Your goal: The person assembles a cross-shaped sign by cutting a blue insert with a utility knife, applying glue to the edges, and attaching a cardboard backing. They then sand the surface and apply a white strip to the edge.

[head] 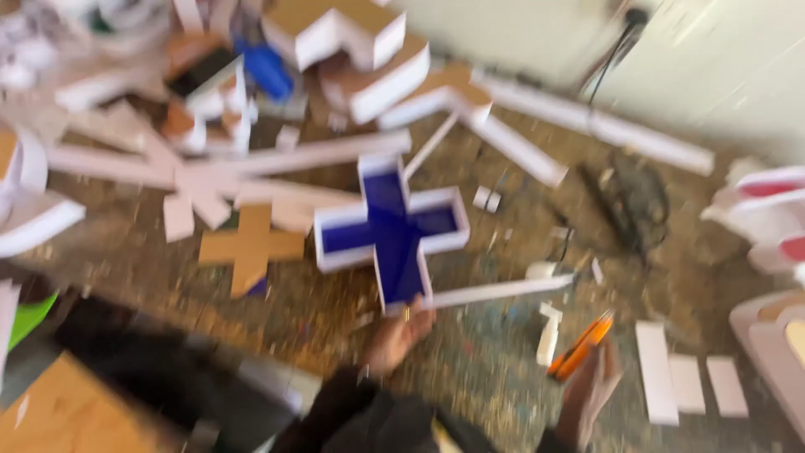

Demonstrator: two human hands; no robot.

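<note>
Blue cross, a white-walled tray shape, lies mid-floor on speckled ground. Left hand touches its near end, fingers loosely curled at the wall; whether they grip it is too blurred to tell. Right hand sits to the right, closed around an orange cutter. Just left of the blue cross lies a brown cross. White strips lie at the near right, and white offcuts pile up at the far left.
</note>
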